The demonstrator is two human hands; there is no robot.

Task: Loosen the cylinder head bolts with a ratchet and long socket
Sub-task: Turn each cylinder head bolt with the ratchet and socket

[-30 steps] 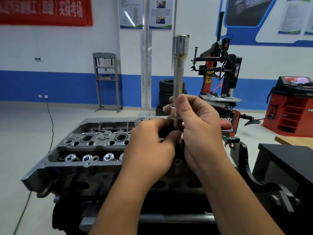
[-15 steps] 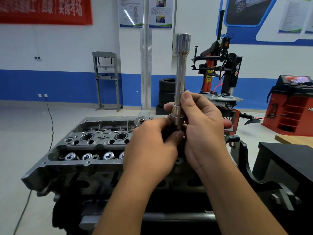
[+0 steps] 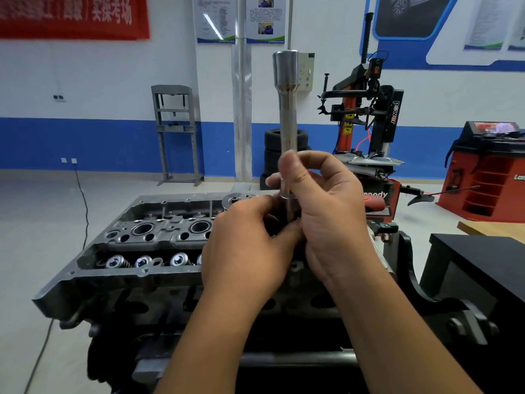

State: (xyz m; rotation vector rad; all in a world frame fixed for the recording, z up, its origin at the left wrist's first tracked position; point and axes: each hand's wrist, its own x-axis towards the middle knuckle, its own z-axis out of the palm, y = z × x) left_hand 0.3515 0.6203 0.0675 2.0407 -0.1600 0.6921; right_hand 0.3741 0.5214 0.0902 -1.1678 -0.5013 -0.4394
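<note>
A long silver socket stands upright in front of me, wide end at the top. My right hand grips its lower shaft with thumb and fingers curled round it. My left hand curls round a dark part just below the socket's base; what it holds is mostly hidden by my fingers. Below both hands lies the grey cylinder head on its stand, with valve springs and plug holes showing on the left half. My hands hide its right half.
A black stand arm and a dark bench sit to the right of the engine. Behind are stacked tyres, a tyre changer, a red wheel balancer, a grey shop press and a floor cable.
My right hand has slid a little higher up the socket shaft, and the socket has shifted slightly. My left hand stays at the base.
</note>
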